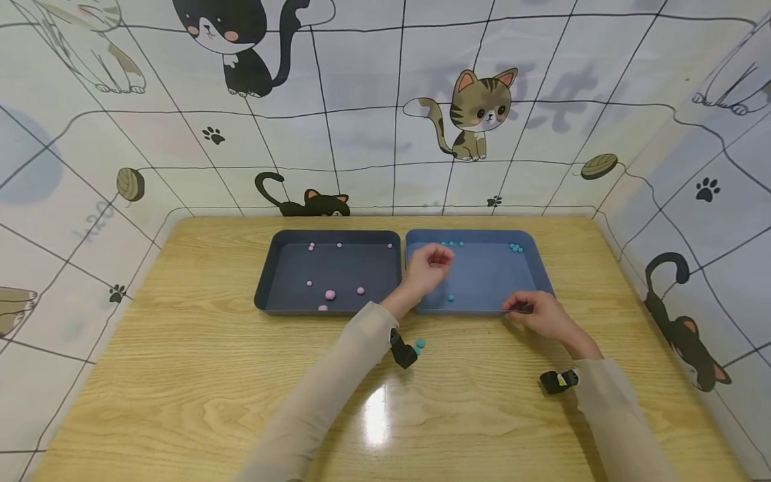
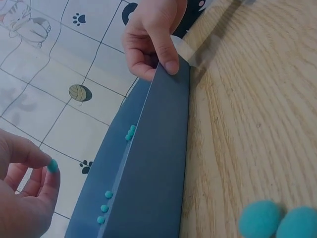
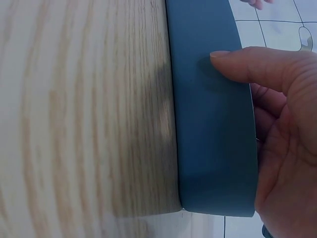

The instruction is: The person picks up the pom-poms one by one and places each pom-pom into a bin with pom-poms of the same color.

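My left hand [image 1: 426, 271] is over the left part of the blue tray [image 1: 482, 278]. In the left wrist view its thumb and finger pinch a small teal ball [image 2: 52, 165]. The front right of the tray's rim is gripped by my right hand [image 1: 542, 314], with the thumb [image 3: 233, 64] on the outer wall and the other fingers inside. Several teal balls lie in the tray: a row [image 1: 451, 244] at the back left, a cluster [image 1: 516, 248] at the back right and a single ball [image 1: 450, 298] near the front.
Left of the blue tray stands a dark grey tray [image 1: 289, 268] with several pink balls [image 1: 330, 294] of differing sizes. Two teal balls [image 2: 260, 219] lie on the wooden table [image 1: 211, 375] in front of the trays, near my left wrist. A cat-patterned cloth [image 1: 361, 140] forms the back and sides.
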Available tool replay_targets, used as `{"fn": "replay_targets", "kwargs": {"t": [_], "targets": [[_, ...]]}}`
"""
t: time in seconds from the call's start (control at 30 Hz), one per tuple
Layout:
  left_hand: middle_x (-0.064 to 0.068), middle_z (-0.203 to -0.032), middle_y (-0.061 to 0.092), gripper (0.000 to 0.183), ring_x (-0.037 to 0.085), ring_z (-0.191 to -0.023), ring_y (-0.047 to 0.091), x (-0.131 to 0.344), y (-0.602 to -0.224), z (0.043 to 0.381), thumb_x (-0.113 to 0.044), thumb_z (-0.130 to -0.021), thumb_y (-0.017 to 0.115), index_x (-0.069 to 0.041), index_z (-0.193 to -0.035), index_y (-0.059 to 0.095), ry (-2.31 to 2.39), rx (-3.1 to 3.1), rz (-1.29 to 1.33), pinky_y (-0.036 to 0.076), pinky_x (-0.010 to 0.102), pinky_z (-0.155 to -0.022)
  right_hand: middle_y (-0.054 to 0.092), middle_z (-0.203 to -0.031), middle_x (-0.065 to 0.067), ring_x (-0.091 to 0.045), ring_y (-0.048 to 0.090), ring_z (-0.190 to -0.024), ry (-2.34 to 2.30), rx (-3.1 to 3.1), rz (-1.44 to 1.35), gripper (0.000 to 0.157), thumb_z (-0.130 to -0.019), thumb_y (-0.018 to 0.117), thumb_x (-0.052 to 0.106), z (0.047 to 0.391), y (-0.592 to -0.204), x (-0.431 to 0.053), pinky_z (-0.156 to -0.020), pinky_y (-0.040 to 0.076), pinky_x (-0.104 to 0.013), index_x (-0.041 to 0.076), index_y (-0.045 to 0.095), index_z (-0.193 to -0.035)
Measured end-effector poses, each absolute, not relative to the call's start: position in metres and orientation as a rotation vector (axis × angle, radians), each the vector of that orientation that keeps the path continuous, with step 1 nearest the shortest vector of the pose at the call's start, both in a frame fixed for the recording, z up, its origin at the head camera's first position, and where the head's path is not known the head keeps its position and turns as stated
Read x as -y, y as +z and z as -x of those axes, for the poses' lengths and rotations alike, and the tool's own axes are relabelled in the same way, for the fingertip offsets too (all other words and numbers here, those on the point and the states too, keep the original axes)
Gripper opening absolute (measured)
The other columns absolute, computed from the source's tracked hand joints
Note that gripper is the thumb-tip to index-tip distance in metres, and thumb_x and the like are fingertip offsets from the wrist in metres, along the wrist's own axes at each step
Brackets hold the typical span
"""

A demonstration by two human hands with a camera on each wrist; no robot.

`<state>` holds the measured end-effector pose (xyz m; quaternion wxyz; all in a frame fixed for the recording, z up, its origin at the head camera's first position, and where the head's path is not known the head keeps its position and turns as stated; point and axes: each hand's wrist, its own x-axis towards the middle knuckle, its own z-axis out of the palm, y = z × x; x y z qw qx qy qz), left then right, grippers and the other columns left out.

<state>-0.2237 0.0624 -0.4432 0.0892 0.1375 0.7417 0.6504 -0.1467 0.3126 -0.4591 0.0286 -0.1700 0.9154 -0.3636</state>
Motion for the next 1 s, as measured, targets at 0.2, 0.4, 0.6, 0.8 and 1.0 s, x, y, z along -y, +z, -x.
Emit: {"fn": "replay_targets", "kwargs": {"t": [0.2,0.4,0.6,0.8,1.0], "targets": [[0.015,-0.106,0.061,0.022,0.025,-0.100,0.059,-0.064,-0.446,0.227,0.009,-0.084,0.058,0.004,-0.105,0.063,1.943,-2.242,-0.364,0.048,0.023,-0.083,0.066,-0.080,-0.011,-0.005,0.055,-0.072,-1.124,-2.820,0.529,0.007,-0.081,0.068,-0.002,0.147,-0.460,-0.313,-0.062,0.047,-0.024,0.005,0.067,-0.082],[0.013,-0.105,0.061,0.023,0.024,-0.100,0.058,-0.061,-0.445,0.225,0.008,-0.085,0.059,0.005,-0.107,0.062,1.922,-2.255,-0.354,0.048,0.024,-0.084,0.066,-0.080,-0.011,-0.005,0.055,-0.072,-1.123,-2.820,0.517,0.005,-0.081,0.069,0.000,0.146,-0.461,-0.314,-0.062,0.047,-0.024,0.004,0.067,-0.082],[0.015,-0.102,0.062,0.021,0.022,-0.095,0.059,-0.056,-0.441,0.219,0.009,-0.083,0.060,0.006,-0.104,0.062,1.919,-2.246,-0.427,0.048,0.022,-0.081,0.066,-0.080,-0.010,-0.005,0.055,-0.072,-1.134,-2.818,0.501,0.006,-0.081,0.068,-0.001,0.146,-0.461,-0.314,-0.062,0.046,-0.023,0.005,0.068,-0.082],[0.016,-0.100,0.062,0.018,0.024,-0.093,0.059,-0.046,-0.438,0.206,0.010,-0.083,0.058,0.005,-0.100,0.062,1.913,-2.238,-0.526,0.049,0.023,-0.080,0.066,-0.080,-0.010,-0.006,0.055,-0.072,-1.146,-2.808,0.478,0.006,-0.081,0.068,-0.001,0.147,-0.461,-0.314,-0.062,0.046,-0.023,0.005,0.068,-0.083],[0.019,-0.103,0.062,0.017,0.026,-0.094,0.059,-0.033,-0.438,0.191,0.009,-0.085,0.057,0.005,-0.102,0.061,1.851,-2.210,-0.622,0.049,0.024,-0.080,0.066,-0.081,-0.011,-0.007,0.055,-0.073,-1.152,-2.798,0.467,0.006,-0.082,0.068,-0.001,0.147,-0.460,-0.314,-0.063,0.046,-0.023,0.005,0.068,-0.083]]}}
